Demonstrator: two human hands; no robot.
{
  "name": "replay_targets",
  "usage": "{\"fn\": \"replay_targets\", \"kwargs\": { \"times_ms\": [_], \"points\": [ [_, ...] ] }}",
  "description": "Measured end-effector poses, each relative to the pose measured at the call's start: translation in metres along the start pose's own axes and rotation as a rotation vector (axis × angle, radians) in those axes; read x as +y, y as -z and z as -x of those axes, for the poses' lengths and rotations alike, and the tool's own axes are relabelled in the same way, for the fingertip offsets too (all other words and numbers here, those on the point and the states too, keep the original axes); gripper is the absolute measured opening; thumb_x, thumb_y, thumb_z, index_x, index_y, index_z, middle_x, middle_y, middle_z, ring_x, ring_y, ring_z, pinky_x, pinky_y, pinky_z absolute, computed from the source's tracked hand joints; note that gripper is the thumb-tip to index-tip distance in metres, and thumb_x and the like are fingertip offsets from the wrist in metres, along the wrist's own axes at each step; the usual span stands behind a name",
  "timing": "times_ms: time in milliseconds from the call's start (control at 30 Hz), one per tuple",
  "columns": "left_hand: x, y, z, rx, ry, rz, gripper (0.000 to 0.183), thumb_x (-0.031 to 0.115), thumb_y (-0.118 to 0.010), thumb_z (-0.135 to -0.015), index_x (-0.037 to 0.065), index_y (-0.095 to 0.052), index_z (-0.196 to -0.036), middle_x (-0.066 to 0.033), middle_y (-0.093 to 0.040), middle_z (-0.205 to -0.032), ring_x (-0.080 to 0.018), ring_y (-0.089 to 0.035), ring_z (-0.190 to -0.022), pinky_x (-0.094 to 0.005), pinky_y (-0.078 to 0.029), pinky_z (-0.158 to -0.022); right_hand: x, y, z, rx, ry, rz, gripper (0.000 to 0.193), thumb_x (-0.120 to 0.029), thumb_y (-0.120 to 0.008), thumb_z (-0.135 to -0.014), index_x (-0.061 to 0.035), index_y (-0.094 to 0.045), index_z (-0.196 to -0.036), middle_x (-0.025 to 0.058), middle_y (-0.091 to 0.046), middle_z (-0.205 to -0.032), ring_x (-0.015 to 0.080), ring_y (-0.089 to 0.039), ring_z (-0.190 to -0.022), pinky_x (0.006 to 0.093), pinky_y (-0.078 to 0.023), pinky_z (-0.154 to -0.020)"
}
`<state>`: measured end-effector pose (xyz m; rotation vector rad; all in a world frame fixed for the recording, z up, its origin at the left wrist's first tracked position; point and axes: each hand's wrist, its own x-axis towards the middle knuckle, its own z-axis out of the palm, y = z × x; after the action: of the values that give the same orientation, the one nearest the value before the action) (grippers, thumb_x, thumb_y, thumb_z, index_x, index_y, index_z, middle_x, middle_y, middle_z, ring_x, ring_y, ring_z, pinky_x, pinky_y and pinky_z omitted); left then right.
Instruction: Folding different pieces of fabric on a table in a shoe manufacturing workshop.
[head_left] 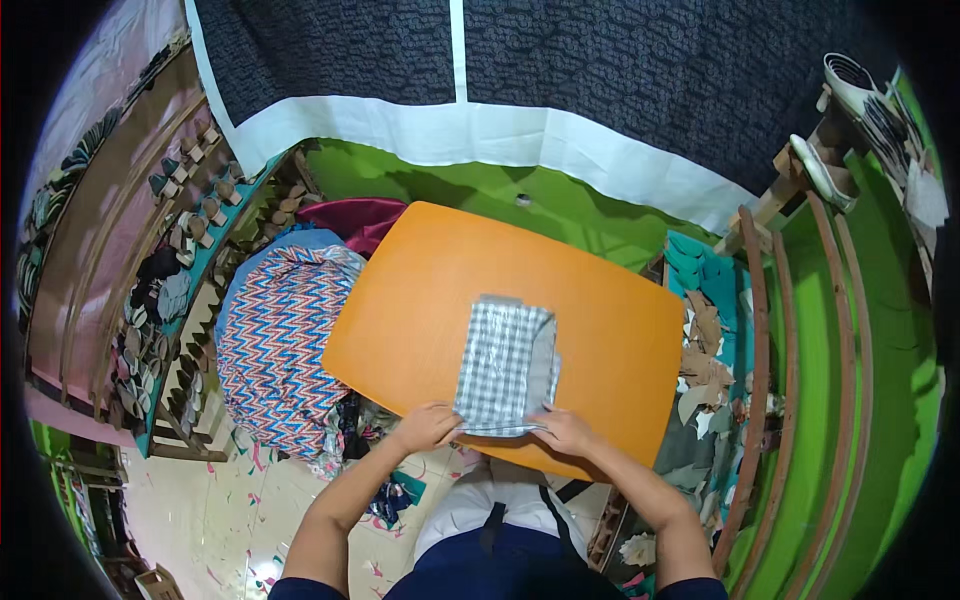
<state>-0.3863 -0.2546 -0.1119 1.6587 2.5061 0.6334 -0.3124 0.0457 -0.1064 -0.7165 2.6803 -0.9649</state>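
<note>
A folded grey-and-white checked cloth (497,360) lies near the front edge of the orange table (430,290). Its near edge runs between my two hands. My left hand (428,427) is closed on the near left corner, fingers pressed together at the fabric. On the other side, my right hand (562,430) grips the near right corner. A plainer grey layer shows along the cloth's right side, and a small flap sticks out at its far edge. What kind of garment or cloth it is, I cannot tell.
Left of the table sits a large bundle covered in zigzag fabric (280,345), with maroon cloth (365,220) behind. Shoe racks (205,270) stand farther left. Scraps (705,350) and wooden rails (755,400) are on the right. A dark curtain (600,70) hangs beyond.
</note>
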Motion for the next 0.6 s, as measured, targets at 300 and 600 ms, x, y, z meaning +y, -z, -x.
{"fn": "replay_targets", "kwargs": {
  "times_ms": [300,600],
  "points": [
    [-0.004,0.031,-0.095,0.647,0.759,0.709,0.023,0.021,-0.050,-0.088,-0.002,-0.051,-0.094,-0.0071,-0.057,-0.069,-0.0145,-0.057,-0.067,-0.0280,-0.044,-0.063,0.015,0.045,-0.051,0.511,-0.392,-0.808,0.025,-0.023,-0.059,-0.082,-0.0010,-0.054,-0.092,0.0058,-0.055,-0.077,0.0102,-0.051,-0.076,0.0221,-0.041,-0.069],
    [-0.076,-0.017,-0.137,0.565,0.919,0.766,0.046,0.018,-0.050,-0.086,-0.001,-0.030,-0.123,-0.0159,-0.054,-0.099,-0.0188,-0.053,-0.090,-0.0296,-0.042,-0.079,0.075,0.065,-0.113,0.564,-0.761,-1.101,0.049,-0.033,-0.051,-0.085,-0.0030,-0.037,-0.121,0.0133,-0.043,-0.122,0.0231,-0.036,-0.117,0.0443,-0.030,-0.093]
  ]
}}
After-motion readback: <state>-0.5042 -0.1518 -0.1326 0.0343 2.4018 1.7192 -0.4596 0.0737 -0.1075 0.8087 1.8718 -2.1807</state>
